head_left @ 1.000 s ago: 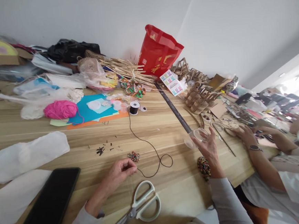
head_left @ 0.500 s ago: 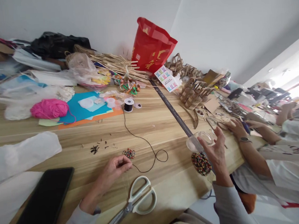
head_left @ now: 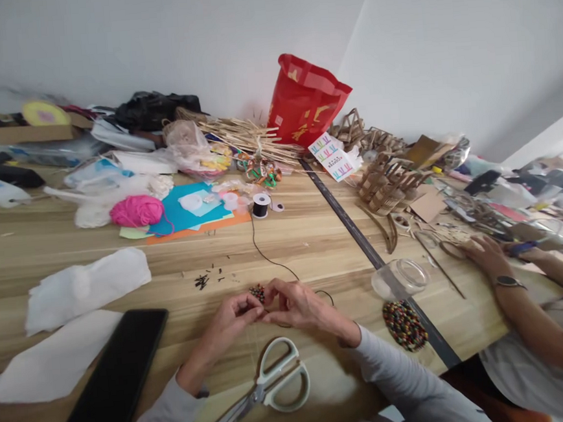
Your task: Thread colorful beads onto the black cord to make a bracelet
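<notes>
Across the top of the frame a crowded band of craft supplies lines the wooden table: an opened cardboard box and a black bag at upper left, a bundle of thin sticks and an upright red bag at upper centre, woven baskets right of them. Pink yarn lies beside blue paper at centre left. White tissue and a dark phone-like slab fill the lower left. At right, a clear jar lies on its side across a dark strip, with a mat-like cluster of beads just below it; at the right edge a co-worker's hand with a watch rests among other materials

Nearest the work, open-handled scissors lie just below the hands at lower centre, and a small heap of loose beads sits right behind the fingers, partly covered by them

The black cord is thin and plain; it curves down from a white-ended spool at centre, goes behind the right hand, and shows again as a short bend to that hand's right. The left hand pinches the cord between thumb and forefinger; the right thumb and finger meet those tips, but whether they grip anything I cannot tell
</notes>
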Demonstrator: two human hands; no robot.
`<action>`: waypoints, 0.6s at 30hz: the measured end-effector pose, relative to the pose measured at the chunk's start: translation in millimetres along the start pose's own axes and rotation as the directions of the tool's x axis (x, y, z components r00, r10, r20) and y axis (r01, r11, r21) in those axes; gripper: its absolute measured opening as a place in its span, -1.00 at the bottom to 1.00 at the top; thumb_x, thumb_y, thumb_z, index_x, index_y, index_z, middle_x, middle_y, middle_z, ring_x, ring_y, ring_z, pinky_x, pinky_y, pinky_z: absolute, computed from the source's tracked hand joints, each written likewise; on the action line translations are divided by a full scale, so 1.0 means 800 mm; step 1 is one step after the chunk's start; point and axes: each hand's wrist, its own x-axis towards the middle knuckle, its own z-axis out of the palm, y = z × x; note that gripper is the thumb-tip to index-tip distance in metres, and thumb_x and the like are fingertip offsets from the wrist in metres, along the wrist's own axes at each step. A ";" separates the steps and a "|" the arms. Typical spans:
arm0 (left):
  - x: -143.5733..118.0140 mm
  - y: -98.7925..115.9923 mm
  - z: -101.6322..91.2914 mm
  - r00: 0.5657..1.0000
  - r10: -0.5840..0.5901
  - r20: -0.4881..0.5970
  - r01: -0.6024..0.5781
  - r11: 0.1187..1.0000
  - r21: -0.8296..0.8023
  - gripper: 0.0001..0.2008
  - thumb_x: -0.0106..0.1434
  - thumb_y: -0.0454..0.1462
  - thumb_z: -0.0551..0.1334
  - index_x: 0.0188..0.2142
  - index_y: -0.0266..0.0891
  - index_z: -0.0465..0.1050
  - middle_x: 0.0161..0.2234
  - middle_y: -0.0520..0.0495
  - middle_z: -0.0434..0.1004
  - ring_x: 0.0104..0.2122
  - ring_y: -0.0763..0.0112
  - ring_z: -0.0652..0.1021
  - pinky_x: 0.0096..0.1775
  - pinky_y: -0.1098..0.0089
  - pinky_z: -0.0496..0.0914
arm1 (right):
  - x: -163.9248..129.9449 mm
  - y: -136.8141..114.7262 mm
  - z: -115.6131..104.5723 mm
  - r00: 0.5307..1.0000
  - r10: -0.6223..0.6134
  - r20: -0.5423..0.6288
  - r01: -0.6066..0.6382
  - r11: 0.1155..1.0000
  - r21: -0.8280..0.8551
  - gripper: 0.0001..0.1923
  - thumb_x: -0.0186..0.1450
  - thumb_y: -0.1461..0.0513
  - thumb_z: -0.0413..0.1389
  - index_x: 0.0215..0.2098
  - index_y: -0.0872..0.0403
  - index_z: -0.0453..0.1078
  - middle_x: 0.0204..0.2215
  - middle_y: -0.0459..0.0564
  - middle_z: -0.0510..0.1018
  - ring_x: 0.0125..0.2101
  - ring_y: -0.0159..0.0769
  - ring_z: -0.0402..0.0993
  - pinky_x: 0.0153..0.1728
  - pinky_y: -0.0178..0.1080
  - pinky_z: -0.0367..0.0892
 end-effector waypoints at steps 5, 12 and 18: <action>-0.001 0.007 -0.001 0.999 0.011 -0.046 -0.011 1.000 -0.003 -0.86 0.08 -0.24 0.24 -0.49 -0.29 0.42 -0.52 0.03 0.42 -0.46 0.42 0.40 -0.37 0.43 0.26 | 0.007 0.017 0.013 0.985 0.098 0.145 -0.151 0.895 0.421 -0.75 0.16 0.11 0.17 -0.39 0.16 0.33 -0.57 -0.15 0.37 -0.62 -0.52 0.20 -0.60 -0.44 0.13; 0.000 0.004 0.002 1.000 -0.026 -0.012 0.025 0.999 -0.035 -0.81 0.02 -0.25 0.30 -0.35 -0.30 0.46 -0.39 -0.06 0.52 -0.34 0.33 0.48 -0.25 0.36 0.34 | 0.000 0.026 0.014 1.000 -0.004 -0.008 0.006 0.971 0.239 -0.84 0.23 0.21 0.11 -0.39 0.18 0.41 -0.56 -0.14 0.37 -0.54 -0.49 0.19 -0.52 -0.43 0.08; -0.001 0.015 0.007 0.999 -0.038 -0.033 0.039 0.999 0.031 -0.84 0.02 -0.22 0.28 -0.43 -0.30 0.44 -0.46 -0.02 0.49 -0.42 0.38 0.45 -0.33 0.40 0.31 | -0.003 0.031 0.018 0.991 -0.118 -0.059 0.118 0.993 -0.004 -0.84 0.27 0.22 0.08 -0.40 0.16 0.41 -0.56 -0.14 0.38 -0.54 -0.48 0.20 -0.52 -0.42 0.08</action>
